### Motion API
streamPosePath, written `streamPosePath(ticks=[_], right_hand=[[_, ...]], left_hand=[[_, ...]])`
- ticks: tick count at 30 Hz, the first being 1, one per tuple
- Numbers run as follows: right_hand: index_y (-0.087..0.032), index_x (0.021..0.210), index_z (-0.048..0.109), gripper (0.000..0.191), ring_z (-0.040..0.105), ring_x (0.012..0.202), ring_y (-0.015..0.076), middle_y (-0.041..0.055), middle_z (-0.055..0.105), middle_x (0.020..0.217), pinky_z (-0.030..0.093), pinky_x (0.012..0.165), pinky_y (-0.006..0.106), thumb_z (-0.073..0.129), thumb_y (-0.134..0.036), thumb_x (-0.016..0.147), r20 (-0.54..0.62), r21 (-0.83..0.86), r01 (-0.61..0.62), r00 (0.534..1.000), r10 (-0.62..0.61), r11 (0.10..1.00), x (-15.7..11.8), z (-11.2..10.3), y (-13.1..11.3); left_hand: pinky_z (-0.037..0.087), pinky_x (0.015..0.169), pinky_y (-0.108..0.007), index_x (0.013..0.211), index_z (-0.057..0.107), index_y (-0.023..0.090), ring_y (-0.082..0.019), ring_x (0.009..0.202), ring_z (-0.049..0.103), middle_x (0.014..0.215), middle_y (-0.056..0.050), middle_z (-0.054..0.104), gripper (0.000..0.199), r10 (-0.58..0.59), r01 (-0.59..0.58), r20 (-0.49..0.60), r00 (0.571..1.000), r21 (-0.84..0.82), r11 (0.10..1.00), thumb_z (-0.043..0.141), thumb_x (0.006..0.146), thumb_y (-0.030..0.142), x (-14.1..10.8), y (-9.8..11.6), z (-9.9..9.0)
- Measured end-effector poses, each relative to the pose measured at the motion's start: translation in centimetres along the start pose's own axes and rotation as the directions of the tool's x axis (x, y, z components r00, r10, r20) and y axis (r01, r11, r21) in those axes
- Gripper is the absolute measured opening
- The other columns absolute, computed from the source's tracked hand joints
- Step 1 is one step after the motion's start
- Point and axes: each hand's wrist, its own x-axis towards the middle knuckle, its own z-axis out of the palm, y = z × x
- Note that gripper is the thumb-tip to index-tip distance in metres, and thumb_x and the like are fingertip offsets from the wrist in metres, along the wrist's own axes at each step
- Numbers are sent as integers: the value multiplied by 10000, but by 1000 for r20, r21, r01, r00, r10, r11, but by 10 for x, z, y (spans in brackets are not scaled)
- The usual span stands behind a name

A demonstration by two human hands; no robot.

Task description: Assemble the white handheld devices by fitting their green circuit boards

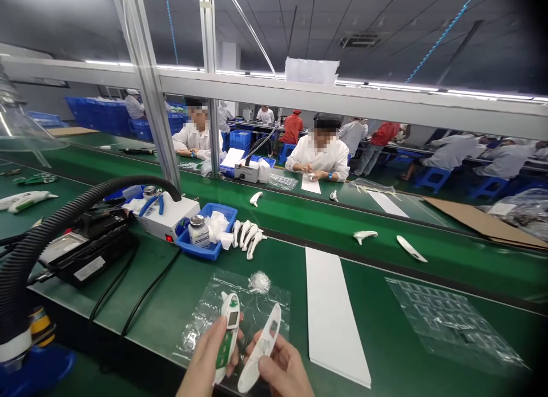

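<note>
Two matching parts of a slim white device are held apart over the near edge of the desk (171, 317), one in each hand. Fingers of the left hand (202, 357) are closed around the board-bearing half (226, 339), which stands tilted upright with its small screen (233, 319) and green circuit board (223, 354) exposed. Fingers of the right hand (286, 369) pinch the white cover (261, 351) along its edge, the thumb laid on its face; it has a cut-out window near its upper end. As far as can be judged, the work on this unit is part-way: board and screen sit in their half, while the cover is off and the two parts remain unjoined. Whether anything inside is fastened cannot be told from here. Beneath and beyond the hands lie a clear plastic bag (201, 314) and a crumpled clear wad (259, 282). Several white pieces (248, 237) lie bunched just beside the blue tray (233, 217), apparently awaiting handling or set aside; which, I cannot say. Farther right, a curved white part (365, 236) and a long white shell (411, 248) lie apart on the green belt (299, 217).
</note>
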Motion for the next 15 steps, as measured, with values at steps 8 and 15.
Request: streamPosePath(ticks=[8, 15], right_hand=[[-140, 986, 702, 647, 677, 702, 225, 76, 734, 795, 515, 639, 292, 886, -442, 445, -24, -221, 66, 997, -73, 973, 3, 7, 12], [-154, 1014, 717, 626, 690, 739, 264, 85, 746, 826, 523, 661, 316, 882, -424, 473, -8, -292, 54, 998, -59, 955, 1, 8, 1]], left_hand=[[532, 880, -338, 1033, 684, 224, -331, 1050, 632, 1021, -76, 738, 610, 170, -168, 95, 981, -20, 985, 819, 546, 565, -13, 0, 25], [533, 895, -365, 1032, 684, 213, -339, 1096, 612, 1050, -92, 729, 579, 198, -194, 83, 977, -54, 980, 840, 556, 503, -4, -20, 25]])
